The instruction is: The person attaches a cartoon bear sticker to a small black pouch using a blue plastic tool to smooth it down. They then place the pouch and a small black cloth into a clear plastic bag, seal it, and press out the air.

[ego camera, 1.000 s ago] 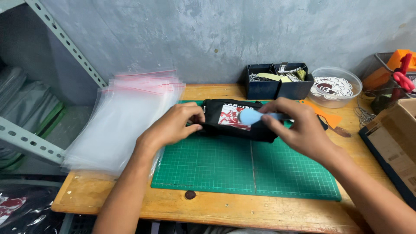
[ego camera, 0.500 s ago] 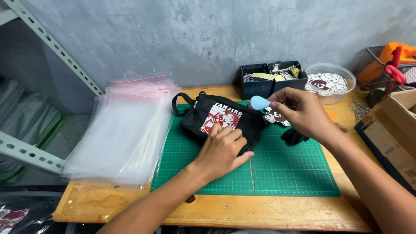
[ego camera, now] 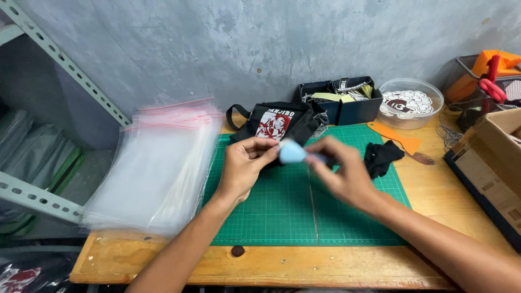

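Head view showed both hands raised just above the green cutting mat (ego camera: pixel 271 211), meeting over its middle. Between them sat a small light-blue object (ego camera: pixel 292 152), rounded and soft-looking, with a darker blue part on the side toward the right hand. The left hand (ego camera: pixel 244 165) was curled, thumb and fingertips closed on the pale end. The right hand (ego camera: pixel 342 176) was at the darker end with its fingers bent toward it, but motion blur hid whether it truly gripped or only touched.

Judging by this, the step in hand was working the little object between the two hands, above the mat and just in front of the black bag (ego camera: pixel 277 123) with a red and white print, which lay at the mat's far edge. Whatever followed would call for a steady pinch from the left hand while the right did the finer work, and for keeping the piece over the mat in case it slipped.

A stack of clear zip bags (ego camera: pixel 157 163) lay to the left, overhanging the wooden table (ego camera: pixel 260 266). A crumpled black cloth (ego camera: pixel 381 157) and an orange scraper (ego camera: pixel 395 137) lay to the right, near a cardboard box (ego camera: pixel 494 157)
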